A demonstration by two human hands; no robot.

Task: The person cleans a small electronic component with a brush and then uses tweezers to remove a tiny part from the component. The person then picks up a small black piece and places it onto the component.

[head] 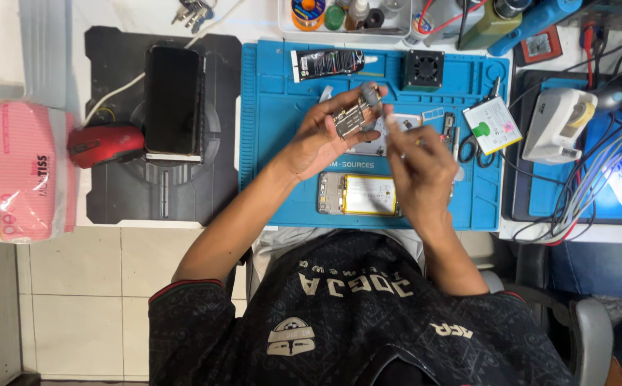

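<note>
Tissue pack (21, 171), pink and white, sits at the far left edge; a black glue tube (327, 63) lies at the blue mat's (275, 143) far end. Left hand (318, 139) pinches a small metal phone part (354, 116) above the mat, right hand (418, 168) curled around a thin tool (390, 123) touching it.

- Bright, even, from overhead; colours vivid, no dim corners.
- Soft, short shadows under both forearms on the blue work mat (282, 143).
- Glare along the white desk top (254, 18) and off the plastic tissue pack (18, 171).
- Slight blur on the right hand (420, 168).
- Wide-angle bending at the edges, tile lines and desk rim curved.
</note>
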